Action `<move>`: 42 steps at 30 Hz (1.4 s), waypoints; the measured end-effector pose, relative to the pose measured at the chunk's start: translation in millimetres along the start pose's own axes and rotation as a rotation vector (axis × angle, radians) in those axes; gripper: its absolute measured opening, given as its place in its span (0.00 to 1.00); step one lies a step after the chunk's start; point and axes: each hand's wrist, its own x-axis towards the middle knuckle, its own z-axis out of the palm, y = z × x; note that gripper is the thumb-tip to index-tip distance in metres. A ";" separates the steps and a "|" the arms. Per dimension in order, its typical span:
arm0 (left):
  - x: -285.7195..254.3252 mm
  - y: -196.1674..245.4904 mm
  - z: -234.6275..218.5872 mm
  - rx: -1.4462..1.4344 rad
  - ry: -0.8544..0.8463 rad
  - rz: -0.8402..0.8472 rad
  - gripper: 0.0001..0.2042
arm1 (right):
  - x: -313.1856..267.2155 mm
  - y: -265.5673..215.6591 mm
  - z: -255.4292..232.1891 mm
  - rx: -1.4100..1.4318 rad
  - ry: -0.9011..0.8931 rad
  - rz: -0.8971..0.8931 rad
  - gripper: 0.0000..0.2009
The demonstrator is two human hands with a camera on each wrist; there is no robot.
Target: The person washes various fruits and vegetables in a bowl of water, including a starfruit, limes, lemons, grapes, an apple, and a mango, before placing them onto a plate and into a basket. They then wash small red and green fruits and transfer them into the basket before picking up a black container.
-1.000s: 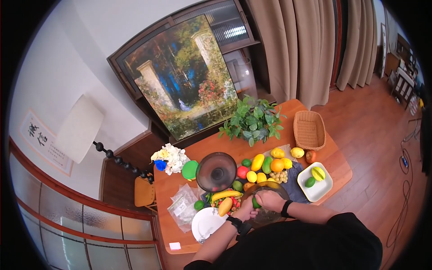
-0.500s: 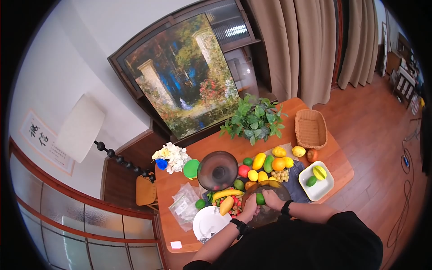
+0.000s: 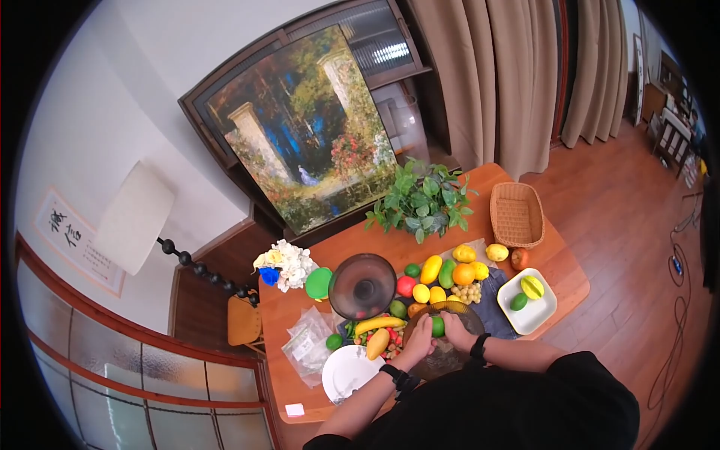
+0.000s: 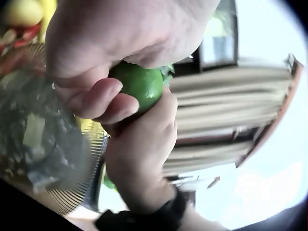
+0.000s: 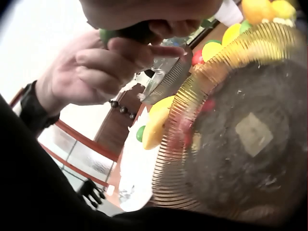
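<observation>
In the head view, my left hand (image 3: 421, 339) and right hand (image 3: 456, 332) meet over a ribbed amber glass bowl (image 3: 474, 321). Between them they grip a green lime (image 3: 438, 325). Seen from the left wrist, the curled fingers of my left hand (image 4: 113, 53) wrap one side of the glossy, wet-looking lime (image 4: 142, 86). My right hand (image 4: 144, 139) closes on it from the opposite side, covering much of it. The right wrist view shows water in the bowl (image 5: 166, 168), with a pale square visible through it. Each wrist wears a black band.
Left of the bowl are a white plate (image 3: 341, 371), a mango (image 3: 378, 343) and a banana (image 3: 379, 325). A dark round dish (image 3: 362, 285) stands behind. Several fruits, including an orange (image 3: 463, 274), lie beyond the bowl. A white tray (image 3: 544, 319) and wicker basket (image 3: 517, 217) are at right.
The lime, largely covered by my hands a second ago, now shows more between them. Both hands have shifted slightly and changed their hold on it, staying over the bowl.
</observation>
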 end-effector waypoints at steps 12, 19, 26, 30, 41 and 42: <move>-10.4 7.7 -5.1 -0.641 -0.282 -0.259 0.28 | 27.0 -97.1 -42.1 -0.058 -0.174 -0.023 0.12; -21.3 23.6 -9.5 -0.614 -0.182 -0.357 0.30 | 33.6 -120.0 -57.4 -0.183 -0.355 -0.217 0.17; -8.7 4.7 -11.3 -0.155 0.172 0.007 0.24 | 29.1 -103.7 -36.3 -0.247 -0.387 -0.017 0.17; 16.8 -19.6 -13.9 0.494 0.553 0.642 0.20 | 23.3 -64.0 -7.9 -0.218 -0.206 -0.173 0.16; -16.8 -1.2 -7.7 1.057 0.461 0.773 0.17 | 18.6 -42.2 -4.9 0.642 -0.554 1.101 0.22; -11.0 -1.6 -10.6 0.659 0.281 0.410 0.19 | 14.6 -32.0 2.8 0.643 -0.552 1.103 0.22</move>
